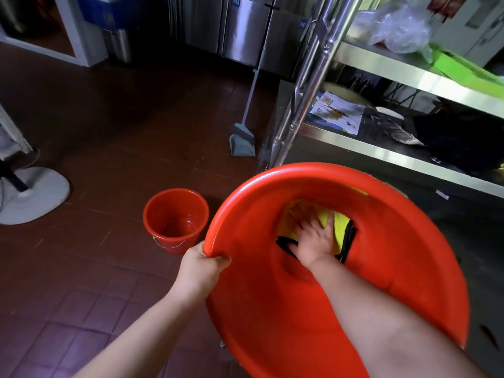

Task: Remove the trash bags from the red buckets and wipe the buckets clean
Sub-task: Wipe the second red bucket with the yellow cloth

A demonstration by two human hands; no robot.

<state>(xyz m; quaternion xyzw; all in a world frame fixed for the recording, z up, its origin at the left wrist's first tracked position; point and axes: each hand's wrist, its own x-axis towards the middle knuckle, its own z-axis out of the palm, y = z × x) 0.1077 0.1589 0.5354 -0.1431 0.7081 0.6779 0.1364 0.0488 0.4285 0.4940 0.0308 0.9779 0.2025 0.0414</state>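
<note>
A large red bucket point(395, 268) is tilted toward me, its mouth filling the lower right of the head view. My left hand point(201, 268) grips its rim on the left side, fingers curled over the edge. My right hand point(316, 238) reaches deep inside with fingers spread flat, pressing a yellow cloth with black edging point(339, 227) against the bucket's bottom. A second, smaller red bucket point(176, 216) stands upright on the floor to the left, with no bag in it and a wire handle hanging down its side.
A steel shelf rack point(381, 143) with papers, bags and a green box stands at right. A grey dustpan point(241, 143) on a long handle leans near its leg. A white fan base point(35, 197) sits at left on the dark red tile floor.
</note>
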